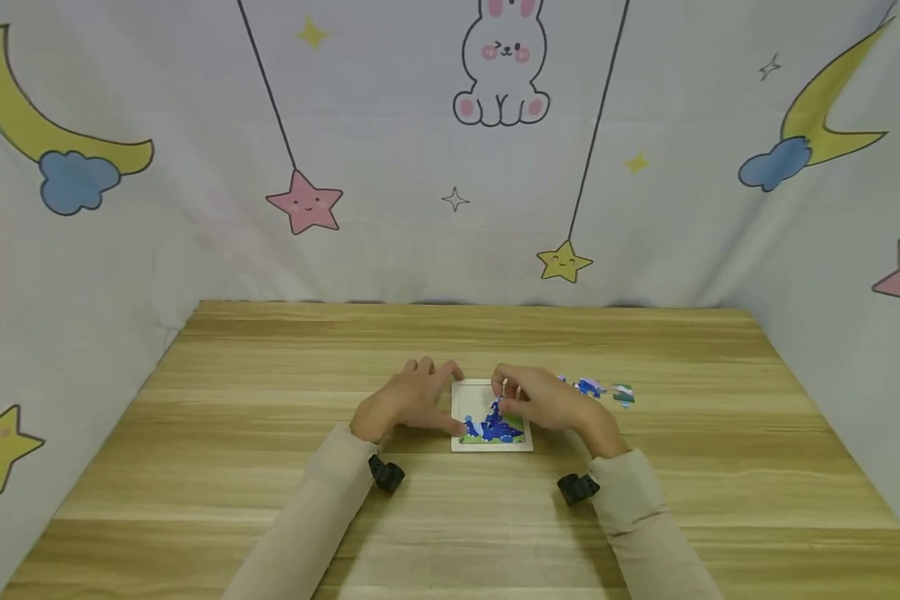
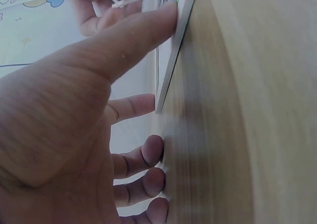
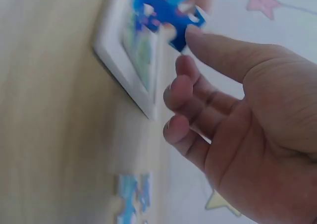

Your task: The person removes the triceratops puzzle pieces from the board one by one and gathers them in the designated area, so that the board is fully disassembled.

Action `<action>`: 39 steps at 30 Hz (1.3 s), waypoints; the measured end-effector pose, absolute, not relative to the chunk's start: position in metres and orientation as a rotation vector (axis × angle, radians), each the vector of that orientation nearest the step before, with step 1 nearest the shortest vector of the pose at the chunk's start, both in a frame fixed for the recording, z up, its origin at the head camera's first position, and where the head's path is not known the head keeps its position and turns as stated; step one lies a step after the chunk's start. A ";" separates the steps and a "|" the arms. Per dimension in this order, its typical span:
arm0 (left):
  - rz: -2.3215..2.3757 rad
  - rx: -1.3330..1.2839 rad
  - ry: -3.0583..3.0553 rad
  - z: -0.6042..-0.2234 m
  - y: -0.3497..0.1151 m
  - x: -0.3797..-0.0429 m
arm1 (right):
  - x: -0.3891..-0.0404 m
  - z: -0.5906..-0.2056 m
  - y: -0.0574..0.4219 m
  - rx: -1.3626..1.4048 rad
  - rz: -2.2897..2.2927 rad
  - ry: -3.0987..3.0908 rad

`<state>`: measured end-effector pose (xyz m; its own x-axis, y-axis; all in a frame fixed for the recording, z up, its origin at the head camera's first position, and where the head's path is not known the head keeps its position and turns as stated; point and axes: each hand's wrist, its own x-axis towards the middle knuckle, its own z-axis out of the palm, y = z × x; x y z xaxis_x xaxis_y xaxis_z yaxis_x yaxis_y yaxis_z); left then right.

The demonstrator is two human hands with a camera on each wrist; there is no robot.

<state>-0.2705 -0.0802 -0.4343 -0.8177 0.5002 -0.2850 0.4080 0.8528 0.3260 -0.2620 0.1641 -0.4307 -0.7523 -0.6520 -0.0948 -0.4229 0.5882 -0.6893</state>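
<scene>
A square jigsaw puzzle in a white tray (image 1: pixel 491 447) lies on the wooden table, partly filled with blue and green pieces along its lower and right parts. My left hand (image 1: pixel 408 402) rests at the tray's left side. Its straight thumb (image 2: pixel 143 33) presses on the rim, and the index fingertip is right at the far corner; the other fingertips are down by the table. Over the tray, my right hand (image 1: pixel 546 400) pinches a blue puzzle piece (image 3: pixel 181 28) between thumb and fingers, tilted above the picture.
Several loose puzzle pieces (image 1: pixel 589 387) lie on the table just beyond the right hand, some partly hidden by it. Another piece (image 1: pixel 623 394) sits further right. A white curtain (image 1: pixel 390 250) with printed stars and a rabbit hangs behind the table.
</scene>
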 end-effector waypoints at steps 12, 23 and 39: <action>0.392 0.706 2.668 -0.436 -0.080 -0.269 | -0.266 -0.408 0.222 -0.785 -1.097 2.524; 0.390 0.712 2.663 -0.436 -0.081 -0.269 | -0.264 -0.406 0.272 -0.659 -1.098 2.622; 0.405 0.712 2.660 -0.434 -0.081 -0.268 | -0.270 -0.430 0.293 -0.611 -1.052 2.540</action>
<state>-0.2679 -0.0808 -0.4339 -0.8099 0.5245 -0.2627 0.4226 0.8322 0.3590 -0.2698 0.2934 -0.4296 -0.8559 -0.5004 -0.1304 -0.2619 0.6368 -0.7252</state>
